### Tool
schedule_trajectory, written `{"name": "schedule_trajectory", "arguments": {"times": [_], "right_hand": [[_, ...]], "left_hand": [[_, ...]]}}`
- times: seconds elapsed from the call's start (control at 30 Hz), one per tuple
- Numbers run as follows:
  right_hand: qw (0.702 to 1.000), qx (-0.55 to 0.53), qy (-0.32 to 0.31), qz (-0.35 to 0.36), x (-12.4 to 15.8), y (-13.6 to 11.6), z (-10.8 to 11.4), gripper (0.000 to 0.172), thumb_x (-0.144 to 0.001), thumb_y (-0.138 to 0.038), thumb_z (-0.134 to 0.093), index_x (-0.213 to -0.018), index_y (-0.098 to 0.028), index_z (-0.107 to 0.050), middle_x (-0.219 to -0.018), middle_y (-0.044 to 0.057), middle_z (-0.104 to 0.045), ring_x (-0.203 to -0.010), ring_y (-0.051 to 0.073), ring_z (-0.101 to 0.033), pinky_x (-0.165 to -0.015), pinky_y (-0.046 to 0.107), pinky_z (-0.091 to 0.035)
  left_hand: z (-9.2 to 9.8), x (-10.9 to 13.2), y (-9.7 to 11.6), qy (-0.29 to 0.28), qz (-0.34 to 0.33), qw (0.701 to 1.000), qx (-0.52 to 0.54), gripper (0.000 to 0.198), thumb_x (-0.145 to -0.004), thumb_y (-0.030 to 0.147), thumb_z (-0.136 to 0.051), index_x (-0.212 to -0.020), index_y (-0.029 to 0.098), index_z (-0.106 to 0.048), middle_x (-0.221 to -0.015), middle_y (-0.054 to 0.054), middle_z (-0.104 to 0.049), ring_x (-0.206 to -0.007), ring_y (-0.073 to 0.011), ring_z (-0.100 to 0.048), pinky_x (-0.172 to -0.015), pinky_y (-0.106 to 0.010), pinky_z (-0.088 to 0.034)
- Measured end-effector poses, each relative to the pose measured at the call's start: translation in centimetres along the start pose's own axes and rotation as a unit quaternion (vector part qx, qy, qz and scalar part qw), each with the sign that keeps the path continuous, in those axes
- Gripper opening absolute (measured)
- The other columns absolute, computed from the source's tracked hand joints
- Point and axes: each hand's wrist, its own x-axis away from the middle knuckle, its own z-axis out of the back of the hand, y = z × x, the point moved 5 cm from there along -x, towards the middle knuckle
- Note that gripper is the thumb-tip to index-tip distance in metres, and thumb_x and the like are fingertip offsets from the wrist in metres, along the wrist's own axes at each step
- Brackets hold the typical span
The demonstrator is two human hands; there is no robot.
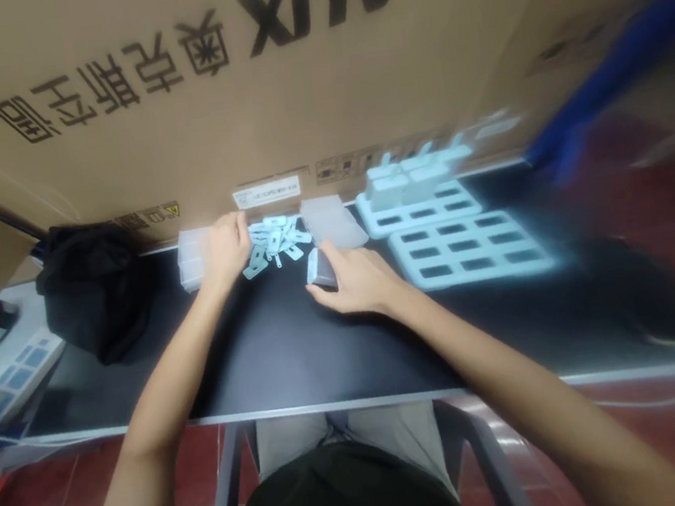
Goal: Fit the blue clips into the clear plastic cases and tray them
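My right hand point(360, 277) grips a small translucent ice-pop mould point(319, 268) with a light blue end, thumb below and fingers above. My left hand point(226, 248) is at the back of the table, between a block of clear plastic moulds point(190, 260) and a loose pile of flat light blue slotted pieces point(275, 238). Its fingers are curled, and whatever they hold is hidden. Just behind my right hand lies another group of translucent moulds point(333, 221).
Right of my hands lies a light blue slotted tray point(470, 248). Behind it, another tray point(371, 221) carries upright blue moulds point(412, 178). A black cloth bag point(93, 289) sits at left. A large cardboard box point(267, 120) walls off the back of the black table point(321, 357).
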Motion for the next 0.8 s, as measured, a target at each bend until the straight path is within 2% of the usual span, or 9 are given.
{"name": "schedule_trajectory", "arguments": {"times": [0.07,0.2,0.3,0.4,0.47,0.53,0.6,0.7,0.8], "right_hand": [[1.0,0.016,-0.008,0.001,-0.2,0.1,0.3,0.059,-0.095,-0.064,-0.051,-0.13,-0.017,-0.053,-0.106,0.015,-0.074,-0.083,0.03,-0.069,-0.068,0.035,-0.041],[0.996,0.077,-0.02,-0.028,-2.7,-0.3,0.7,0.062,-0.101,-0.065,-0.044,-0.138,-0.016,-0.052,-0.111,0.019,-0.075,-0.091,0.034,-0.072,-0.076,0.039,-0.047],[0.996,0.084,-0.023,-0.03,-5.8,-1.6,1.2,0.066,-0.102,-0.066,-0.045,-0.143,-0.015,-0.05,-0.106,0.018,-0.076,-0.095,0.036,-0.072,-0.082,0.042,-0.049],[0.997,0.067,-0.023,-0.015,-8.2,-1.8,1.9,0.069,-0.103,-0.069,-0.04,-0.144,-0.014,-0.05,-0.109,0.02,-0.074,-0.102,0.039,-0.072,-0.087,0.047,-0.05],[0.998,0.06,-0.015,-0.012,-9.3,-0.3,2.5,0.069,-0.104,-0.066,-0.035,-0.148,-0.013,-0.047,-0.125,0.024,-0.067,-0.105,0.04,-0.071,-0.089,0.049,-0.051],[0.998,0.06,0.003,-0.014,-10.1,2.4,3.0,0.07,-0.104,-0.059,-0.038,-0.154,-0.01,-0.042,-0.141,0.028,-0.055,-0.107,0.039,-0.071,-0.092,0.05,-0.052],[0.997,0.067,0.042,0.015,-11.0,5.4,3.5,0.077,-0.101,-0.056,-0.043,-0.159,-0.006,-0.035,-0.145,0.03,-0.05,-0.113,0.04,-0.068,-0.098,0.052,-0.05],[0.988,0.111,0.089,0.062,-11.8,8.7,3.7,0.073,-0.101,-0.055,-0.044,-0.157,-0.008,-0.04,-0.142,0.028,-0.055,-0.127,0.044,-0.057,-0.103,0.059,-0.046],[0.981,0.141,0.087,0.098,-12.4,9.6,3.0,0.058,-0.1,-0.05,-0.048,-0.145,-0.012,-0.052,-0.138,0.024,-0.063,-0.126,0.042,-0.054,-0.102,0.057,-0.046]], "left_hand": [[-0.9,3.1,0.5,-0.012,-0.048,0.999,0.017,0.038,-0.11,0.038,-0.041,-0.099,0.02,-0.073,-0.096,-0.008,-0.075,-0.086,-0.0199,-0.064,-0.075,-0.032,-0.042],[-2.5,8.1,1.8,-0.019,-0.223,0.974,0.032,0.04,-0.107,0.034,-0.046,-0.078,0.02,-0.07,-0.071,-0.004,-0.069,-0.063,-0.0157,-0.059,-0.061,-0.03,-0.039],[-3.3,9.0,2.4,-0.027,-0.279,0.959,0.042,0.039,-0.107,0.031,-0.046,-0.079,0.019,-0.07,-0.072,-0.004,-0.07,-0.065,-0.015,-0.062,-0.059,-0.029,-0.039],[-3.9,8.8,3.0,-0.072,-0.313,0.946,0.052,0.04,-0.108,0.032,-0.044,-0.081,0.019,-0.071,-0.074,-0.003,-0.071,-0.068,-0.0151,-0.066,-0.059,-0.029,-0.04],[-4.2,8.9,3.3,-0.102,-0.33,0.937,0.056,0.042,-0.109,0.034,-0.042,-0.083,0.019,-0.072,-0.075,-0.003,-0.072,-0.07,-0.0151,-0.068,-0.06,-0.029,-0.041],[-4.3,9.1,3.1,-0.115,-0.332,0.934,0.06,0.043,-0.11,0.035,-0.041,-0.084,0.019,-0.072,-0.077,-0.003,-0.073,-0.071,-0.0152,-0.069,-0.061,-0.029,-0.041],[-4.5,9.3,2.9,-0.119,-0.328,0.935,0.065,0.044,-0.11,0.037,-0.041,-0.086,0.02,-0.072,-0.078,-0.003,-0.073,-0.072,-0.0153,-0.069,-0.061,-0.03,-0.041],[-4.9,9.3,2.6,-0.123,-0.323,0.936,0.066,0.043,-0.11,0.037,-0.041,-0.086,0.02,-0.072,-0.079,-0.003,-0.073,-0.072,-0.0153,-0.068,-0.06,-0.03,-0.04],[-5.0,9.3,2.7,-0.125,-0.331,0.934,0.053,0.043,-0.11,0.037,-0.04,-0.087,0.02,-0.072,-0.081,-0.003,-0.072,-0.073,-0.0156,-0.068,-0.061,-0.029,-0.04]]}}
